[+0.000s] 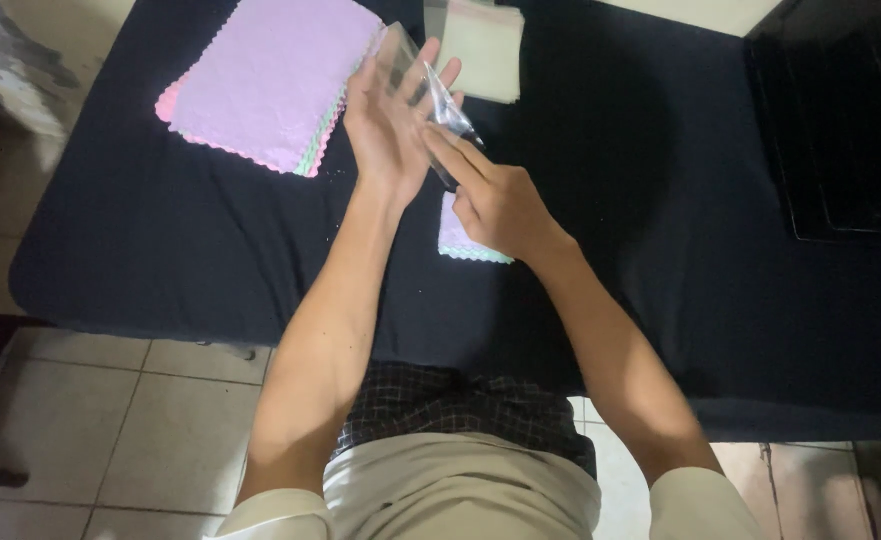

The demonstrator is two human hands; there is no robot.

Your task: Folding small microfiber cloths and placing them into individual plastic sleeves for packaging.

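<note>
So the clear bag (pixel 430 95) is up in the air over the far-middle of the dark surface (pixel 660 200). Left hand (pixel 390 120) is flat and open behind it, right hand (pixel 495 200) has its fingers (pixel 450 148) pinched on the bag's lower corner. A folded cloth (pixel 460 240) sits just under the right hand, with the cloth stack (pixel 270 80) far left. I'd say spread the mouth wide first.

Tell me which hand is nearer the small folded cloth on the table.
Right. The right hand hovers directly over the small folded cloth; the left hand is raised farther away, toward the purple stack.
</note>
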